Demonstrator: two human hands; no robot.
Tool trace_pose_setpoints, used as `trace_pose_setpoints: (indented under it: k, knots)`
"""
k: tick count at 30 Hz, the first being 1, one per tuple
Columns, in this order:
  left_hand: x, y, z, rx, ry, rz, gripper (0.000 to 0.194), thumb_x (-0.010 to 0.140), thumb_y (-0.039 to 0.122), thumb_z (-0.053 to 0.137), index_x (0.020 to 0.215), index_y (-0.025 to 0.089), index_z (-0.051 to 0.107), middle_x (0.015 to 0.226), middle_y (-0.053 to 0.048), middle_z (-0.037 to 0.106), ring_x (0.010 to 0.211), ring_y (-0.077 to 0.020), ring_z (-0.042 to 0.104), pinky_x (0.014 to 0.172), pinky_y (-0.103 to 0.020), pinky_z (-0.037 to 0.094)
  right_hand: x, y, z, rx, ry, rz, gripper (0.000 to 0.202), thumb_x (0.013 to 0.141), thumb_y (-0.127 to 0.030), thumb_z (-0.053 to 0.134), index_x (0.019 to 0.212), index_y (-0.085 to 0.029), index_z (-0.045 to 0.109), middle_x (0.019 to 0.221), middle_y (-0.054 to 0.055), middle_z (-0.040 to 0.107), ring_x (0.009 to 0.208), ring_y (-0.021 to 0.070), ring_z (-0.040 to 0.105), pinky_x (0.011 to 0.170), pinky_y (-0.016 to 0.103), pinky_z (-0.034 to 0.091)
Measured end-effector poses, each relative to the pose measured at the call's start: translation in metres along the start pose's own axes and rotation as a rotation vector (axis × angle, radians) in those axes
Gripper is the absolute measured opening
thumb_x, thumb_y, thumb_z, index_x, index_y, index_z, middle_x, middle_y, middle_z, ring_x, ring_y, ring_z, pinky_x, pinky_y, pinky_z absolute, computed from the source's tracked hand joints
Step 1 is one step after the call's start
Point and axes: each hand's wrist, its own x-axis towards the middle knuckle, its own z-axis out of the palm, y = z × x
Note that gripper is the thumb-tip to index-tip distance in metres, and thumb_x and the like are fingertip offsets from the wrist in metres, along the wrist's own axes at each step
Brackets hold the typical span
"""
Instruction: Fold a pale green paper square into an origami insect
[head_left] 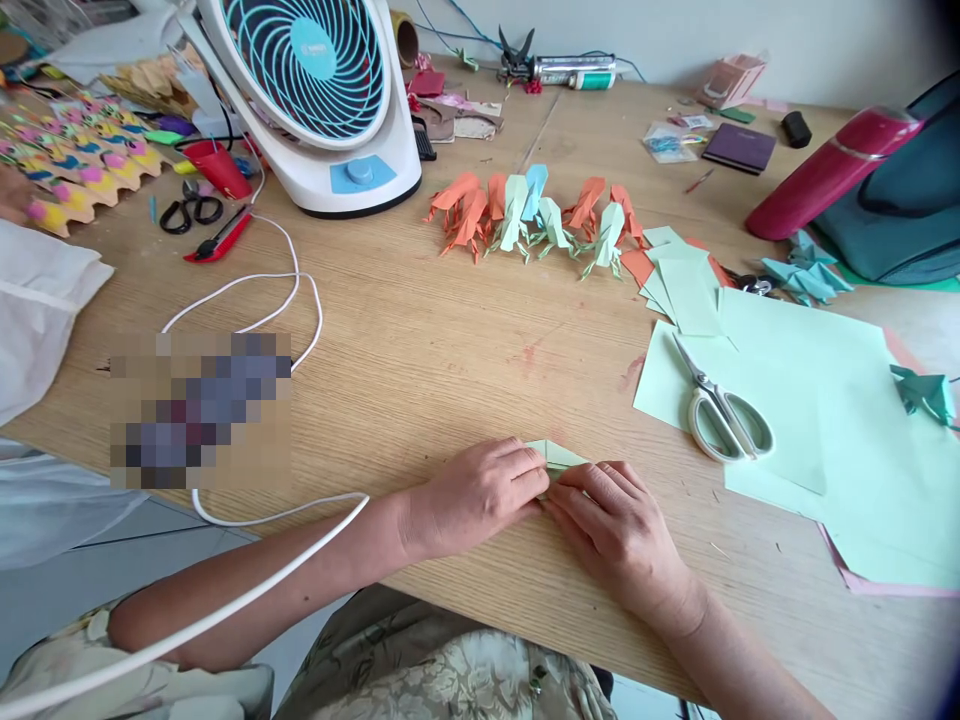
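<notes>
A small folded piece of light green paper (553, 453) lies on the table near its front edge, largely covered by my fingers. My left hand (487, 492) presses on its left part with the fingers held together. From the right, my right hand (619, 525) pinches the paper's lower edge, its fingertips close to those of my left hand. Both hands rest low on the tabletop. The underside of the paper and most of its creases are hidden.
White-handled scissors (724, 410) lie on green paper sheets (847, 400) at the right. Folded paper figures (514, 215) in orange, green and blue stand behind my hands. A fan (322, 90), a white cable (319, 310) and a red flask (832, 172) surround the work area.
</notes>
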Motion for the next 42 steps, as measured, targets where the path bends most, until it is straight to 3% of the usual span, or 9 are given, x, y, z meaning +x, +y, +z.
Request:
trace_pose_setpoints:
  k: [5, 9, 15, 20, 26, 35, 42]
  knots:
    - [-0.003, -0.003, 0.004, 0.169, 0.027, 0.107, 0.017, 0.098, 0.012, 0.049, 0.092, 0.015, 0.064, 0.091, -0.004, 0.067, 0.087, -0.0159, 0.062, 0.08, -0.029, 0.051, -0.002, 0.003, -0.003, 0.022, -0.005, -0.003, 0.013, 0.093, -0.004, 0.057, 0.091, -0.013, 0.067, 0.085, 0.008, 0.064, 0.076, 0.0162, 0.055, 0.07, 0.031, 0.041]
    - [-0.008, 0.001, 0.005, 0.253, 0.066, 0.117, 0.016, 0.097, 0.012, 0.05, 0.092, 0.015, 0.066, 0.092, -0.004, 0.068, 0.088, -0.0152, 0.062, 0.074, -0.027, 0.05, -0.004, 0.005, -0.006, 0.003, -0.042, -0.012, 0.013, 0.093, -0.005, 0.056, 0.09, -0.012, 0.066, 0.084, 0.008, 0.063, 0.074, 0.0169, 0.053, 0.069, 0.032, 0.04]
    - [-0.009, 0.003, 0.004, 0.266, 0.075, 0.115, 0.012, 0.095, 0.013, 0.056, 0.09, 0.016, 0.067, 0.096, -0.002, 0.069, 0.093, -0.015, 0.063, 0.076, -0.027, 0.051, -0.012, 0.006, -0.008, -0.084, -0.069, -0.085, 0.014, 0.093, -0.004, 0.054, 0.095, -0.01, 0.066, 0.084, 0.009, 0.064, 0.071, 0.0178, 0.048, 0.069, 0.034, 0.039]
    - [-0.006, 0.009, 0.005, 0.284, 0.121, 0.079, 0.011, 0.094, 0.013, 0.056, 0.092, 0.016, 0.067, 0.1, -0.001, 0.069, 0.091, -0.0141, 0.062, 0.075, -0.027, 0.051, -0.013, 0.006, -0.006, -0.073, -0.052, -0.063, 0.014, 0.093, -0.003, 0.054, 0.093, -0.011, 0.066, 0.082, 0.008, 0.063, 0.071, 0.0175, 0.05, 0.069, 0.034, 0.039]
    - [-0.001, 0.02, 0.009, 0.314, 0.145, -0.008, 0.017, 0.094, 0.012, 0.054, 0.08, 0.016, 0.064, 0.086, -0.001, 0.067, 0.082, -0.0151, 0.061, 0.07, -0.028, 0.05, -0.01, 0.004, -0.006, -0.074, -0.022, -0.046, 0.015, 0.093, -0.003, 0.054, 0.091, -0.012, 0.067, 0.081, 0.008, 0.063, 0.071, 0.0171, 0.051, 0.068, 0.033, 0.039]
    - [-0.004, 0.019, 0.009, 0.329, 0.155, 0.049, 0.015, 0.092, 0.01, 0.055, 0.082, 0.015, 0.065, 0.084, -0.002, 0.066, 0.084, -0.0152, 0.061, 0.069, -0.026, 0.052, -0.01, 0.002, -0.009, -0.125, -0.036, -0.088, 0.016, 0.093, -0.003, 0.054, 0.091, -0.01, 0.068, 0.076, 0.007, 0.061, 0.07, 0.017, 0.051, 0.068, 0.033, 0.038]
    - [-0.004, 0.019, 0.008, 0.351, 0.108, 0.055, 0.018, 0.094, 0.011, 0.051, 0.083, 0.014, 0.064, 0.083, -0.004, 0.065, 0.08, -0.0148, 0.061, 0.067, -0.025, 0.051, -0.013, 0.004, -0.011, -0.112, -0.051, -0.039, 0.02, 0.096, -0.006, 0.049, 0.087, -0.014, 0.065, 0.081, 0.007, 0.063, 0.071, 0.0173, 0.05, 0.069, 0.034, 0.039]
